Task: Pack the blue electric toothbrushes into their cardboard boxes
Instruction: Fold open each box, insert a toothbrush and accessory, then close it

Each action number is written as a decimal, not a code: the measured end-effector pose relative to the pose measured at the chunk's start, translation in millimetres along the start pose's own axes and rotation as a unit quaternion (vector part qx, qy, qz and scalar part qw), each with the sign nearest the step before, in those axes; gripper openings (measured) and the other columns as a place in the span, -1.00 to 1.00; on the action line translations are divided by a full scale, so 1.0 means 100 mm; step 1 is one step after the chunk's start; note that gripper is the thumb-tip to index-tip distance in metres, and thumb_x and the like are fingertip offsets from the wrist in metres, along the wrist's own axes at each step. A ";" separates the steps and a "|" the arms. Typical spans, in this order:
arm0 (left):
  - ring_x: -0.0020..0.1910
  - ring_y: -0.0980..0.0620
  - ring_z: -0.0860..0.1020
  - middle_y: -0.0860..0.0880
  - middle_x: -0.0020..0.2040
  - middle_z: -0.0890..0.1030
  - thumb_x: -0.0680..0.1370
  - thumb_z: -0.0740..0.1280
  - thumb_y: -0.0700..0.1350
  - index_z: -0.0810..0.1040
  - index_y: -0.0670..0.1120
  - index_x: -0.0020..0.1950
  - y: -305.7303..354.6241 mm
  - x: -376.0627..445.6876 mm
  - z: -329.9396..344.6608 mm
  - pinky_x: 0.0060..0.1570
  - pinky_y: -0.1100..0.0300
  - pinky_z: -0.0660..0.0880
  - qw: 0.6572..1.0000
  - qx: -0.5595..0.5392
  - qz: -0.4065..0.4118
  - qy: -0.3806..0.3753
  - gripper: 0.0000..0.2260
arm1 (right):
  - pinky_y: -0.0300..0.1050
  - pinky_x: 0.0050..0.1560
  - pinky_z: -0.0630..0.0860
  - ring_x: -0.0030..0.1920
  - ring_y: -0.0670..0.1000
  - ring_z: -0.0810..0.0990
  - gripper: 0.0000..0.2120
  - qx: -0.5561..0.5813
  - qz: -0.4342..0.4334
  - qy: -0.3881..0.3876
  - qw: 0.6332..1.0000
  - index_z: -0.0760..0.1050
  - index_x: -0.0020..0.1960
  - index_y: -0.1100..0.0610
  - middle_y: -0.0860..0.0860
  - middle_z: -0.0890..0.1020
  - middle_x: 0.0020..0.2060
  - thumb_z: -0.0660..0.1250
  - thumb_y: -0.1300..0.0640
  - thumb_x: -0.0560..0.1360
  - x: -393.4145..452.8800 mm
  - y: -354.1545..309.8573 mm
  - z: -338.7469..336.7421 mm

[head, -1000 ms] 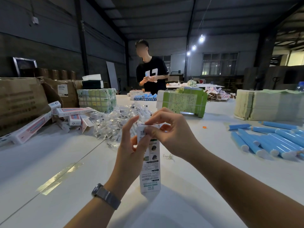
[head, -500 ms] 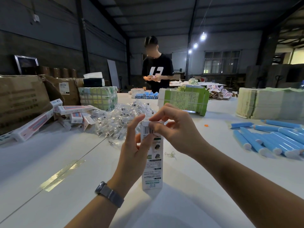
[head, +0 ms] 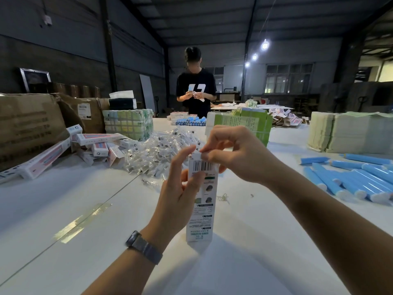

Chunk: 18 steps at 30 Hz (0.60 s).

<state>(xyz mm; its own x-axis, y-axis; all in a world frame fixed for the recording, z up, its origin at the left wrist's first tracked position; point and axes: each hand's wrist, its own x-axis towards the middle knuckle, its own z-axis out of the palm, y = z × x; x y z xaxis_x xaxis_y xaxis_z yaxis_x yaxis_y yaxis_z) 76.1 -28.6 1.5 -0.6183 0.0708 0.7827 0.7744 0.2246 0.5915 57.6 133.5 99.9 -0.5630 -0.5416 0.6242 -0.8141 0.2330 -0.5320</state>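
A tall white cardboard box [head: 201, 201] stands upright on the white table [head: 63, 201], its lower end on the surface and its barcode face turned toward the camera. The left hand [head: 178, 188], with a watch [head: 143, 246] on its wrist, grips the box around its upper half from the left side, fingers curled against the near face and the index finger raised toward the top edge. The right hand [head: 234, 154] sits at the top of the box, thumb and forefinger pinching the small white flap [head: 196, 156] there, the other fingers curled above it. Blue electric toothbrushes [head: 350, 177] lie in a loose heap on the table to the right, well apart from both hands. Behind the box a pile of clear plastic packets [head: 157, 152] spreads across the table, with a scatter of white and pink boxes [head: 95, 145] to the left.
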 end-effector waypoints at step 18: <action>-0.17 -0.14 0.67 0.08 -0.06 0.61 0.63 0.11 0.03 0.23 0.36 0.09 0.01 0.00 -0.01 -0.25 -0.16 0.64 0.999 0.028 0.000 0.031 -0.81 | -0.08 -0.08 0.61 0.05 0.00 0.57 -0.84 0.123 0.020 -0.055 0.991 0.67 -0.01 0.03 -0.04 0.54 -0.06 0.38 0.25 0.53 -0.04 0.23 0.04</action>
<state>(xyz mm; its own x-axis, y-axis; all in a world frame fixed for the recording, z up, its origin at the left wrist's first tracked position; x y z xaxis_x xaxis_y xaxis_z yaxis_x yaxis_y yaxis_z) 76.5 -29.9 2.4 -0.6067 0.0101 0.7949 0.7651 0.2790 0.5804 41.8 137.5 83.2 -0.5642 -0.6235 0.5412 -0.7245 0.0596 -0.6867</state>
